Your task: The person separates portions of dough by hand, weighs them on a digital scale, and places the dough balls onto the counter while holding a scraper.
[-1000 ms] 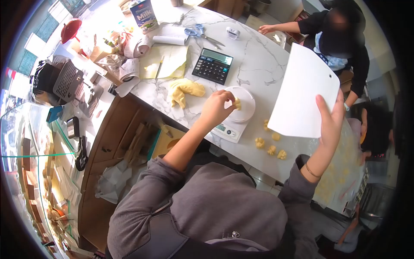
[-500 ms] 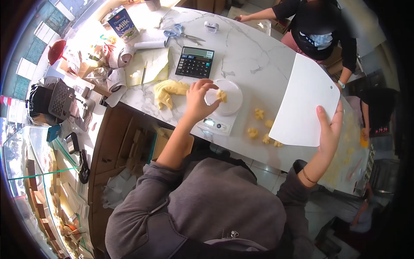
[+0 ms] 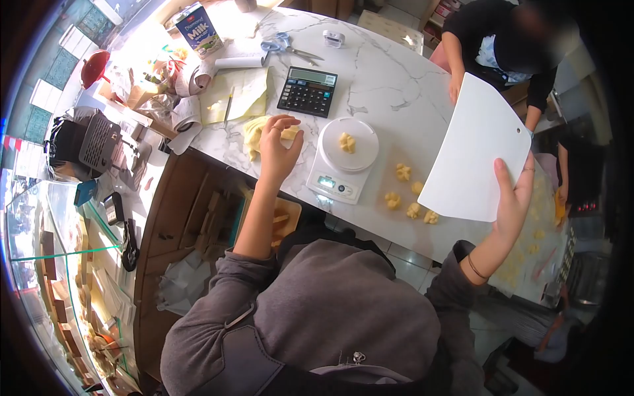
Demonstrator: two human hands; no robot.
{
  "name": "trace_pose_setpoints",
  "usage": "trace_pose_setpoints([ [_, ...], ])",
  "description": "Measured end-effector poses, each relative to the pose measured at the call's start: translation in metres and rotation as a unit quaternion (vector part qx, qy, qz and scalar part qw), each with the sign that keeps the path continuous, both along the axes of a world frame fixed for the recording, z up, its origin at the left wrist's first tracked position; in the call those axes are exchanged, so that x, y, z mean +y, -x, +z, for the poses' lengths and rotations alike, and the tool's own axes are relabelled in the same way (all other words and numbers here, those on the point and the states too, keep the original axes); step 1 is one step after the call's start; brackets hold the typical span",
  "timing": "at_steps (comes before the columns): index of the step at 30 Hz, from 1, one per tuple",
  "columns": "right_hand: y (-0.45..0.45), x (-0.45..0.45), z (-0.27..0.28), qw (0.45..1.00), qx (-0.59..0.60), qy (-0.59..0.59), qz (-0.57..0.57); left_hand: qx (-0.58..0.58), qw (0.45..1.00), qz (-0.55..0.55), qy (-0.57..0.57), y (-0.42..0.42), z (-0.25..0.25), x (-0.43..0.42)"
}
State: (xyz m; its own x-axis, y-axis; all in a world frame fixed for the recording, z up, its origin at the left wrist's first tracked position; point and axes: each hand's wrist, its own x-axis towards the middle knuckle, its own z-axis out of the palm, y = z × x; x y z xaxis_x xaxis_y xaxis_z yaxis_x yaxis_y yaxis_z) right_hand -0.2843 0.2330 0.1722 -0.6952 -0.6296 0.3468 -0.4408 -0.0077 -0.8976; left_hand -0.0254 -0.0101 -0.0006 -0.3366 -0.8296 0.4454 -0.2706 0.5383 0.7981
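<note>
My left hand (image 3: 280, 148) hovers at the large lump of yellow dough (image 3: 253, 137), partly covering it. Its fingers are curved with the thumb apart, and dough shows through the gap. On the round plate of the white kitchen scale (image 3: 337, 177) lies a small piece of dough (image 3: 347, 142); the scale's display is lit but unreadable. My right hand (image 3: 514, 198) grips a flat white dough scraper (image 3: 472, 155) with a small hole near one corner, raised above the table. Several small dough pieces (image 3: 403, 172) lie on the marble top between the scale and the scraper.
Behind the dough are a calculator (image 3: 308, 91), a pen on yellowish paper (image 3: 229, 105), blue-handled scissors (image 3: 290, 47) and a milk carton (image 3: 199, 30). A co-worker's hand (image 3: 456, 84) is at the far table edge. A card terminal (image 3: 113, 209) sits left.
My left hand has let go of the small dough piece on the scale plate and moved left to the large lump. The right hand still holds the scraper. A co-worker's arm has drawn in.
</note>
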Motion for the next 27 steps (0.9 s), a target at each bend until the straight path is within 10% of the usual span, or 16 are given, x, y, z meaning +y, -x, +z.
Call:
trace_pose_setpoints([
  [27, -0.009, 0.002, -0.002, 1.0, -0.005, 0.006, -0.019, -0.009, 0.999, 0.037, -0.012, -0.022, -0.001, 0.0],
])
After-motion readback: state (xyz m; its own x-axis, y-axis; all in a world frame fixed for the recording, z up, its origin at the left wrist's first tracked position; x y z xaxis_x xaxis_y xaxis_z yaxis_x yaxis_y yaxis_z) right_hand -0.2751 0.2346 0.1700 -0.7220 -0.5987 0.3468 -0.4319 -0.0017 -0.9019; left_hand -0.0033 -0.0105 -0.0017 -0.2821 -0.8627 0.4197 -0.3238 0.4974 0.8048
